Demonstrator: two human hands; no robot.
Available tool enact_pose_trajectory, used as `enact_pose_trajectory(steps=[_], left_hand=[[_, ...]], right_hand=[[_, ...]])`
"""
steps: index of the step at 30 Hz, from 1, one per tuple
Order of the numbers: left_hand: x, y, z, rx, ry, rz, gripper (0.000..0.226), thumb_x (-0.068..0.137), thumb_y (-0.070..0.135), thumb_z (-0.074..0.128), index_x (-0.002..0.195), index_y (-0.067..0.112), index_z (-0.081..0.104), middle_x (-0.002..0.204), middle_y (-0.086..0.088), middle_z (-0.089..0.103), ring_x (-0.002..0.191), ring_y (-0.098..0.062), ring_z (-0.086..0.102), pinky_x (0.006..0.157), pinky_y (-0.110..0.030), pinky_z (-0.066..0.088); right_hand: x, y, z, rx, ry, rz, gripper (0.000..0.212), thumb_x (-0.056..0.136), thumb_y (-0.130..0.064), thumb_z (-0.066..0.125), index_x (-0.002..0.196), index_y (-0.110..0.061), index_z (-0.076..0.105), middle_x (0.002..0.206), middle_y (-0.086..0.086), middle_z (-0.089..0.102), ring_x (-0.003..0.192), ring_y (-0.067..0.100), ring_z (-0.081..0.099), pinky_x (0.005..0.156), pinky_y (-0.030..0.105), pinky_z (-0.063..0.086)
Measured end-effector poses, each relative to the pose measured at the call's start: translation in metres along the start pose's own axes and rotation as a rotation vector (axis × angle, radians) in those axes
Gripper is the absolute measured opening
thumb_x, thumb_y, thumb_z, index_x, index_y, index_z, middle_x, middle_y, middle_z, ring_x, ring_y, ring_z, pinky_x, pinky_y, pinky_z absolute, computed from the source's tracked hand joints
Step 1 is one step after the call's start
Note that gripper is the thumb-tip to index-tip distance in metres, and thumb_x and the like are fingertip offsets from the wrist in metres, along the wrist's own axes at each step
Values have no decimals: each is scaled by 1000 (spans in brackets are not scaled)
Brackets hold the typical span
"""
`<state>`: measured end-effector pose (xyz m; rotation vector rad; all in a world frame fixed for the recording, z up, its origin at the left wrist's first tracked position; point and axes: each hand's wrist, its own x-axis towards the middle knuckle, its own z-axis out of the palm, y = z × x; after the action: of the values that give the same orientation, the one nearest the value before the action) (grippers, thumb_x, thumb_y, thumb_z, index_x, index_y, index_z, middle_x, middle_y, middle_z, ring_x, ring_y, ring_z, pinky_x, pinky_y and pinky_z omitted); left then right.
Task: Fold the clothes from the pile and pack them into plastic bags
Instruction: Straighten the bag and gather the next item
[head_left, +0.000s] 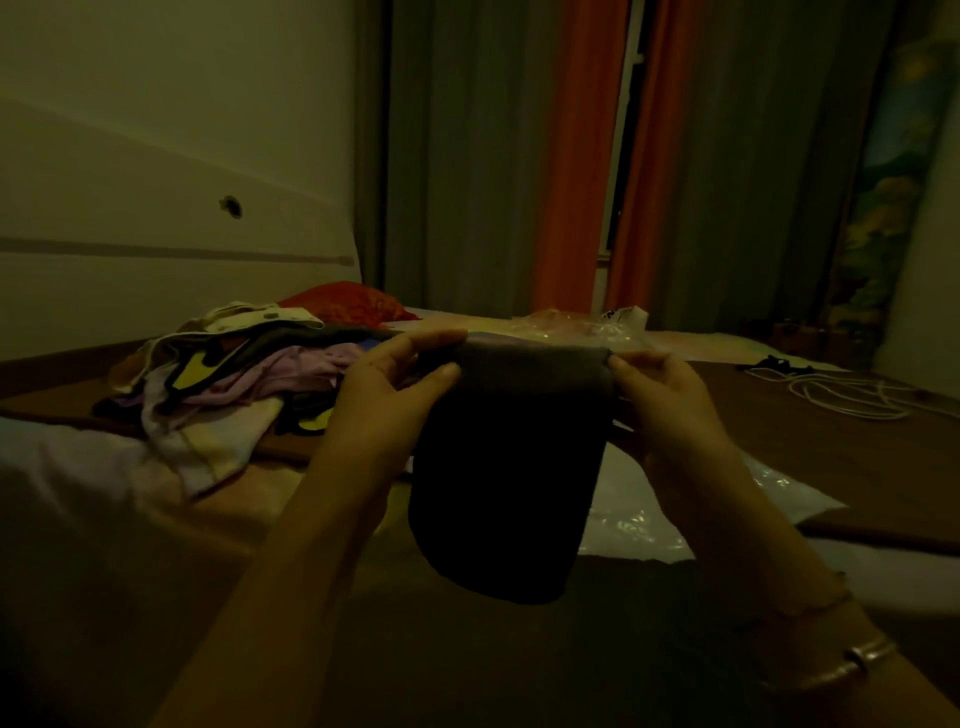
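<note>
Left hand (400, 379): pinching the top left corner of the dark cloth (506, 467), thumb in front, fingers behind the edge.
Right hand (660, 395): pinching the top right corner the same way, level with the left.
Dark cloth: held up between both hands, above the surface; top edge stretched flat from side to side, the rest hanging straight down, so the long axis runs vertically. Looks already folded once or twice, judging by the neat rounded bottom.
Pile of clothes (223, 384): lying to the left, just beyond the left hand, so nearer that hand.
Plastic bags (582, 325): clear, crumpled, straight ahead behind the cloth; another sheet of plastic (675, 514) below and right, nearer the right hand.
Key relation: plastic lies forward and right of the hanging cloth; probably needs lowering or one more fold before packing.
White cord (841, 392): far right, well apart.
</note>
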<state>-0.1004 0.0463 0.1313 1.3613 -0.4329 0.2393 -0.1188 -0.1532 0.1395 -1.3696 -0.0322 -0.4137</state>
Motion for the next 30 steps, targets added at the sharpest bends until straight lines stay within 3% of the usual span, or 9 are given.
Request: enact_pose_trajectory(steps=[2,6,11,13,16,18,22,26,30], left_hand=[[-1,2,0,73,-124,8,48,81,-2,66,115,31,62,122,3,60,109,-15,61,85,-32,56],[-3,4,4,396,-164,131,69,77,-6,69,131,30,47,127,9,50,113,-6,51,86,-13,47],[1,-7,4,860,-11,353,56,78,1,67,127,23,52,114,6,41,108,-8,42,81,-2,29],[1,-11,3,912,9,366,41,77,4,68,113,22,61,104,4,39,101,-13,43,83,-7,35],[1,-10,4,890,10,407,17,73,21,77,86,24,65,104,2,42,106,-21,44,92,-33,44],[-4,-1,7,646,-51,362,16,73,28,77,79,28,62,111,6,50,108,-15,51,90,-27,46],[-9,5,19,119,-103,62,18,82,26,67,98,33,64,98,13,69,88,-2,67,67,-15,55],[-8,-16,39,3,-77,-109,17,88,27,61,105,31,60,105,7,67,94,-9,66,71,-23,55],[-1,-30,42,-5,-39,-174,21,90,20,61,111,24,59,111,-2,66,99,-18,66,81,-33,55]], right_hand=[[-3,-4,-2,13,-93,-23,35,91,-23,57,123,-21,46,121,9,55,105,24,60,71,30,55],[-15,-12,-3,-176,-397,-103,63,66,-15,72,123,-33,51,120,-4,50,107,20,58,76,26,58],[-19,1,-7,-705,-378,-392,54,78,2,68,113,-35,49,119,-6,46,105,8,51,74,11,51],[-19,6,-8,-822,-315,-538,47,80,0,66,102,-38,51,107,-11,51,98,4,54,75,11,49],[-17,5,-17,-739,-240,-583,31,83,-1,62,92,-30,59,91,-9,61,82,3,61,70,11,50],[-14,0,-26,-552,-213,-491,21,85,-6,62,94,-25,63,90,-7,64,83,-1,63,70,13,51],[-13,-4,-36,-127,-207,-203,15,88,-24,55,97,-15,62,99,-1,68,95,12,66,80,27,51],[-9,0,-33,-98,-117,80,22,89,-34,55,96,-14,60,96,7,67,78,16,67,58,23,55],[-10,3,-41,-210,-402,359,37,73,-31,60,108,-19,57,106,6,66,90,18,67,66,29,55]])
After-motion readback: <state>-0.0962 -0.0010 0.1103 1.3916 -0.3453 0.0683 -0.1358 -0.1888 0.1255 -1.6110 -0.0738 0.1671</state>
